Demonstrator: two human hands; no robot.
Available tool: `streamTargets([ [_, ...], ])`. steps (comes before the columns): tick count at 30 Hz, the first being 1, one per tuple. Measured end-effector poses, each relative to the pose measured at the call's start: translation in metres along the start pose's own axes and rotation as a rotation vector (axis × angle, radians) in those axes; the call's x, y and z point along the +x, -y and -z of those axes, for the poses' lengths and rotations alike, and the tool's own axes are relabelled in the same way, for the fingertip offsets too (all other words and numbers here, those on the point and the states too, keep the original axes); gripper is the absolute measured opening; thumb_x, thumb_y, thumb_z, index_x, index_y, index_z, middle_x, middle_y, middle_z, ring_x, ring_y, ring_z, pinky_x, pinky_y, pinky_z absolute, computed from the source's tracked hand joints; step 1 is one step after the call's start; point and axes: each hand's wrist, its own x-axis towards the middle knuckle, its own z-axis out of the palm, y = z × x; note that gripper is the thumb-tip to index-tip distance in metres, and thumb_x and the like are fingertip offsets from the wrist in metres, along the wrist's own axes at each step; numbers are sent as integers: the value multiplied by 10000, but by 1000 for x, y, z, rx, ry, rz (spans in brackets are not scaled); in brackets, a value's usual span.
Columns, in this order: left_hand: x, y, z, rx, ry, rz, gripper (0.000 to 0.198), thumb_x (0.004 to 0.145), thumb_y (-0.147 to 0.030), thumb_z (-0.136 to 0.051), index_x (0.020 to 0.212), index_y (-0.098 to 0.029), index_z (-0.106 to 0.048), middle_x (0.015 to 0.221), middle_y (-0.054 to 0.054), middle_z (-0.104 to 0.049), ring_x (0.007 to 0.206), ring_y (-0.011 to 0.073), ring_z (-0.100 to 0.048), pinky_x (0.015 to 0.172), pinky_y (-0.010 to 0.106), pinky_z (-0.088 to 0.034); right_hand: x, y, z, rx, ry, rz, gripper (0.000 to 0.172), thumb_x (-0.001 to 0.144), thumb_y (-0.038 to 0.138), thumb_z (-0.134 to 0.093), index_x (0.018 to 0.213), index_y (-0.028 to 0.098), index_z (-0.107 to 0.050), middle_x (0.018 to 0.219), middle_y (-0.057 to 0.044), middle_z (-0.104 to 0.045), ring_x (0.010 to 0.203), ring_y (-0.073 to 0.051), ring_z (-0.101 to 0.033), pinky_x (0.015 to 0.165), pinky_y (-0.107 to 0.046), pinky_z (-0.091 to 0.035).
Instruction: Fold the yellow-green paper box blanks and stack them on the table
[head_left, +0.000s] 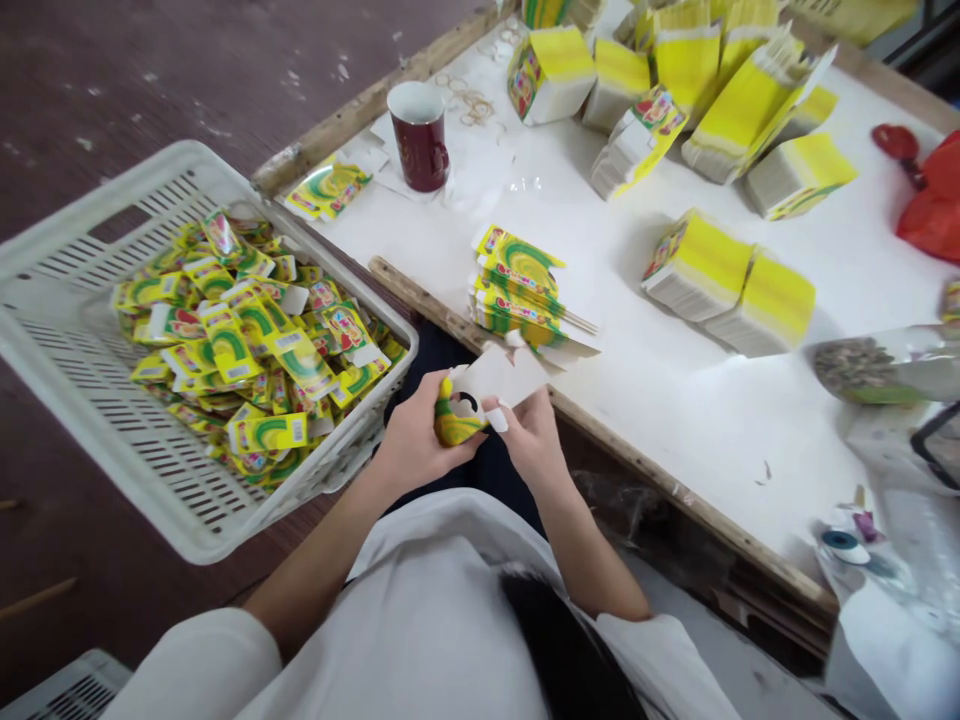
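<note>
Over my lap, at the table's near edge, my left hand (421, 432) is closed around a yellow and green printed carton (456, 425), bent into a curve. My right hand (534, 440) pinches the carton's white inner side, with a white covering on the thumb. Just beyond my hands, a small pile of flat printed cartons (517, 285) lies on the table edge. To my left stands a white plastic basket (56, 330) holding many small yellow and green boxes (247, 340).
On the white table (600, 420) stand a maroon mug (420, 140), rubber bands (469, 103) and banded carton stacks (727, 280). More stacks (682, 60) crowd the far side. A red bag (934, 200) and a clear bottle (885, 365) lie at the right.
</note>
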Motion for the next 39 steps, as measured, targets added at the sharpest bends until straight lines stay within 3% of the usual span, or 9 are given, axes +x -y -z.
streamTargets([
  [4,-2,5,-8,47,3,-161,675,719,-254,-740,1309,-248,-411,1168,70,-633,978,245,-689,789,345,-563,4,3,-4,272,249,-201,572,950,559,-546,1437,262,-505,1419,-79,-608,1340,-271,-559,1159,-460,-427],
  [8,0,10,-10,16,-54,-262,634,717,-227,-740,1269,-273,-432,1181,75,-585,1047,244,-659,817,353,-561,7,2,-3,296,230,-152,634,936,600,-554,1479,284,-473,1467,-76,-575,1376,-279,-530,1186,-483,-392],
  [11,2,12,-10,-18,-4,-211,561,711,-232,-737,1193,-273,-453,1071,32,-602,909,204,-670,751,319,-557,4,0,-1,174,230,-42,684,958,623,-485,1539,275,-390,1501,-95,-539,1410,-286,-495,1195,-491,-381],
  [14,4,16,-15,-53,19,-183,504,747,-254,-706,1181,-263,-448,976,16,-603,799,192,-661,699,318,-554,-1,-2,3,-32,350,132,654,966,451,-557,1560,254,-364,1581,-112,-437,1456,-277,-437,1180,-458,-412],
  [16,5,19,-20,-56,-41,-223,564,762,-254,-685,1252,-256,-407,1051,53,-591,900,230,-666,760,360,-566,-3,-4,5,-161,378,210,539,965,251,-536,1500,273,-471,1588,-95,-428,1446,-245,-453,1147,-407,-456],
  [20,4,21,-25,56,-149,-113,721,704,-216,-700,1335,-210,-352,1244,136,-529,1076,300,-629,889,455,-554,-4,-14,9,-248,202,228,532,934,58,-410,1338,313,-643,1457,-56,-584,1319,-186,-589,1107,-356,-496],
  [25,2,18,-11,143,-59,-46,541,692,-240,-734,1186,-204,-515,1130,98,-660,1047,294,-671,909,435,-562,-1,-17,10,-332,347,177,473,931,167,-557,1390,275,-591,1549,-114,-475,1382,-247,-532,1100,-402,-502],
  [33,2,14,4,46,90,64,848,687,-364,-802,1401,-217,-369,1126,87,-733,991,272,-732,846,385,-584,14,0,32,-341,574,201,233,897,143,-592,1100,230,-667,1438,-145,-538,1358,-254,-537,1116,-469,-459],
  [39,2,9,0,100,39,26,816,668,-284,-773,1388,-214,-396,1142,84,-724,1022,275,-721,871,384,-578,8,1,17,-316,461,164,361,887,193,-605,1242,182,-538,1414,-196,-489,1409,-275,-452,1135,-482,-439],
])
